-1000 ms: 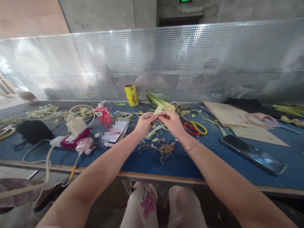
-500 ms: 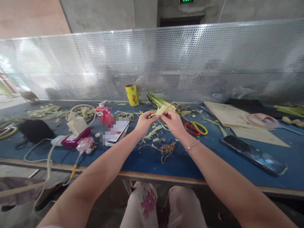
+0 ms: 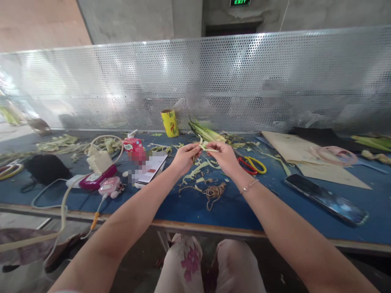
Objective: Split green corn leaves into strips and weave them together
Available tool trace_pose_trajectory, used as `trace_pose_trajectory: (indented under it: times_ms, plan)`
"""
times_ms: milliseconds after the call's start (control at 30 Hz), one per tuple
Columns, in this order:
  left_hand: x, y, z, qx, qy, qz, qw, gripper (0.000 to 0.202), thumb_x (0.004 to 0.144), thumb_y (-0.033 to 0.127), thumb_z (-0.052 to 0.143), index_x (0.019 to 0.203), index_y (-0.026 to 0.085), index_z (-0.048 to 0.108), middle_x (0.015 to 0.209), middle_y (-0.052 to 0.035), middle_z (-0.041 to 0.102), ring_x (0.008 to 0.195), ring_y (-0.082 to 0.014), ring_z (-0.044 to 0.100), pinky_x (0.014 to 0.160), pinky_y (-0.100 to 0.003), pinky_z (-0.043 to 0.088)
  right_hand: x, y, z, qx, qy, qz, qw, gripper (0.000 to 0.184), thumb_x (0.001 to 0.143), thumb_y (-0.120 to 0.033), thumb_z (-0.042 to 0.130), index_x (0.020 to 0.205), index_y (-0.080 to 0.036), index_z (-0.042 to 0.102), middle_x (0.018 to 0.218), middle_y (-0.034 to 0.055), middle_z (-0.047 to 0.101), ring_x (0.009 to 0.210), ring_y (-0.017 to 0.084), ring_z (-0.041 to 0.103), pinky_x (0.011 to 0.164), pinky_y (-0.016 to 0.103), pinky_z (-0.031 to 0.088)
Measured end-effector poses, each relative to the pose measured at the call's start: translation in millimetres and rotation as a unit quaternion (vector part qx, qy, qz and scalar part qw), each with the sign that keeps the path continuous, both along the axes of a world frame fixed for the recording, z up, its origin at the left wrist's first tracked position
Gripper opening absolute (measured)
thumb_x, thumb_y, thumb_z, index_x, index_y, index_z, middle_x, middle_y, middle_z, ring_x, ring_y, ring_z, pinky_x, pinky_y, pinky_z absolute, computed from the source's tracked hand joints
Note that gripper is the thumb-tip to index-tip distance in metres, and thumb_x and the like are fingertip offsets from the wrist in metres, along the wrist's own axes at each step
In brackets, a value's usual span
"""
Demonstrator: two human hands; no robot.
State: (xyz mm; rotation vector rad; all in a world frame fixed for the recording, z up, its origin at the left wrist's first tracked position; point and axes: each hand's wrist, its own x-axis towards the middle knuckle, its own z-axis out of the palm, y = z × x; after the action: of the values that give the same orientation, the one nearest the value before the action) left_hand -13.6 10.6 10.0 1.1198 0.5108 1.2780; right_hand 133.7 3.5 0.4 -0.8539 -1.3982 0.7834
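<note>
Grips: left hand and right hand both pinch one leaf strip | yellow can: one

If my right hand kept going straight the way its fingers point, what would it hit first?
Most likely the left hand: the right hand points left along the pale leaf strip both pinch; depth is unclear.

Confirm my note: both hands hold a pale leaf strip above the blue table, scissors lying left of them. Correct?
No: the head view shows the scissors right of the left hand and right hand, which do hold the pale leaf strip above the blue table.
</note>
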Motion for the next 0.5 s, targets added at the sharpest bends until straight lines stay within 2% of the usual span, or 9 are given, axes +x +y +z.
trace_pose_trajectory:
  times_ms: [100,267,400,500]
  plan:
    - [-0.5,1.2,-0.5,0.007,0.005,0.012,1.000,0.028,0.052,0.023,0.083,0.075,0.013,0.072,0.067,-0.0022,0.067,0.059,-0.0060,0.055,0.061,-0.021,0.044,8.5,3.6,2.2,0.016,0.005,-0.024,1.000,0.025,0.065,-0.038,0.069,0.079,-0.017,0.065,0.069,0.0012,0.064,0.064,0.013,0.059,0.065,0.030,0.050]
    - [0.5,2.2,-3.0,0.042,0.059,0.030,0.997,0.031,0.051,0.024,0.083,0.077,0.011,0.073,0.072,-0.0053,0.070,0.064,-0.0089,0.060,0.068,-0.025,0.046,22.3,6.3,10.8,0.042,0.054,-0.057,0.996,0.029,0.067,-0.043,0.068,0.080,-0.019,0.062,0.069,0.0009,0.063,0.065,0.013,0.061,0.068,0.031,0.052]
    - [0.8,4.0,-6.3,0.045,0.090,0.045,0.994,0.036,0.046,0.023,0.085,0.078,0.011,0.072,0.070,-0.0050,0.070,0.064,-0.0113,0.062,0.070,-0.027,0.047,18.6,0.6,13.3,0.035,0.057,-0.053,0.996,0.031,0.067,-0.047,0.068,0.080,-0.020,0.061,0.069,0.0017,0.064,0.067,0.015,0.063,0.067,0.032,0.054]
    - [0.3,4.8,-7.2,0.046,0.093,0.061,0.993,0.035,0.046,0.024,0.085,0.075,0.011,0.070,0.067,-0.0039,0.069,0.062,-0.0116,0.061,0.068,-0.028,0.047,9.2,-5.5,10.4,0.025,0.008,-0.038,0.999,0.028,0.067,-0.045,0.068,0.078,-0.020,0.061,0.068,0.0025,0.065,0.066,0.017,0.064,0.065,0.034,0.054]
